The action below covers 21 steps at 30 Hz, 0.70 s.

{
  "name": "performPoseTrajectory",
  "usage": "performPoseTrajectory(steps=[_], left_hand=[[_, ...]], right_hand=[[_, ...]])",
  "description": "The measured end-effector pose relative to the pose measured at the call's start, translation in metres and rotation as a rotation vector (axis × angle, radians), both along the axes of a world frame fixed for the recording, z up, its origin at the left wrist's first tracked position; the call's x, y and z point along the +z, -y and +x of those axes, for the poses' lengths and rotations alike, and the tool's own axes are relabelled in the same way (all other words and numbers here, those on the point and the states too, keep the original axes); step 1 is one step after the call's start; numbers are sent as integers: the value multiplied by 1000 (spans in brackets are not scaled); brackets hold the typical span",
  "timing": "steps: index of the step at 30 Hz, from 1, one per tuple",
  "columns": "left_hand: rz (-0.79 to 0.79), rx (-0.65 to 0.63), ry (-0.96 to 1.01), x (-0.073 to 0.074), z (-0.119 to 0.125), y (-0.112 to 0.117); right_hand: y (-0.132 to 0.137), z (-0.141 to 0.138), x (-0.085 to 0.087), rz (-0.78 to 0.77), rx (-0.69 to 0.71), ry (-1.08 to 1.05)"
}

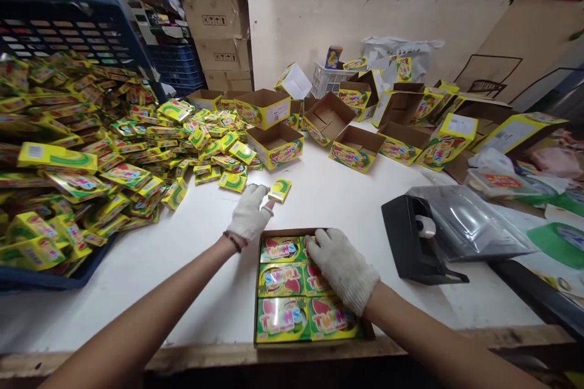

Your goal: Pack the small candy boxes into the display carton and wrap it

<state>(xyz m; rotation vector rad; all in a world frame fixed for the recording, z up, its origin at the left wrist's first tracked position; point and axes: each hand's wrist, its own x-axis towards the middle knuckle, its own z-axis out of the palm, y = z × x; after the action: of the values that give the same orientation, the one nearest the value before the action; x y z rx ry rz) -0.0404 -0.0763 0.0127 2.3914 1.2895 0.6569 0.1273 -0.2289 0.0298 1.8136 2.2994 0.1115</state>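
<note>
An open cardboard box [256,292] sits at the near edge of the white table, filled with yellow-green candy packs [280,279]. My right hand [340,267], in a white knit glove, rests on the packs in the far right corner of the box, fingers curled down on them. My left hand [250,213], also gloved, reaches past the box with fingers stretched toward a single small yellow pack [280,189] lying on the table. Its fingertips are right beside that pack. I cannot tell whether they touch it.
A big heap of the same packs [91,152] spills from a blue crate [68,30] at left. Several empty open display boxes [356,149] stand at the back. A black tape dispenser [417,237] and plastic bags [469,219] lie at right.
</note>
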Motion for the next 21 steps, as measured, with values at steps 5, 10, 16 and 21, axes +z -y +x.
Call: performPoseTrajectory(steps=[5,10,16,21], left_hand=[[-129,55,-92,-26,40,-66],[-250,20,-106,-42,64,-81],[-315,-2,144,-27,41,-68],[-276,-98,429,-5,4,-13]], right_hand=[[17,-4,-16,79,23,30],[23,-14,-29,-23,-67,9],[19,-10,-22,-88,-110,-145],[10,3,-9,56,-361,-912]])
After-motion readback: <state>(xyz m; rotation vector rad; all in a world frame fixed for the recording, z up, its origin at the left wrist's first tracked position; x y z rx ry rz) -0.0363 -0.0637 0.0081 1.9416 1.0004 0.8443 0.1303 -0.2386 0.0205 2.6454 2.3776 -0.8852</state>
